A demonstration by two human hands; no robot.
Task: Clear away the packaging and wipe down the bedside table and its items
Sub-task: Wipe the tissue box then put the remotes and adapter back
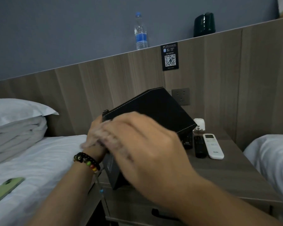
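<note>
- The black box (151, 110), with pale stitching along its edges, is tilted above the bedside table (222, 173), lifted at its left end.
- The left hand (95, 136) grips the box's left end, fingers curled round it; a beaded bracelet (87, 160) circles that wrist.
- The right hand (144, 147) lies over the box's near side, motion-blurred, so whether its fingers clasp anything cannot be told.
- Just beyond the box on the table lie a black remote (199, 147) and a white remote (213, 146) side by side, with a white charger (199, 123) behind them.
- A third dark remote is mostly hidden by the box.
- A wall socket (180, 96) sits just behind the box; a QR sign (170, 57) is higher up.
- On the ledge stand a water bottle (140, 32) and a dark green container (204, 24).
- A green phone (4, 190) lies on the left bed, cut off by the frame edge.
</note>
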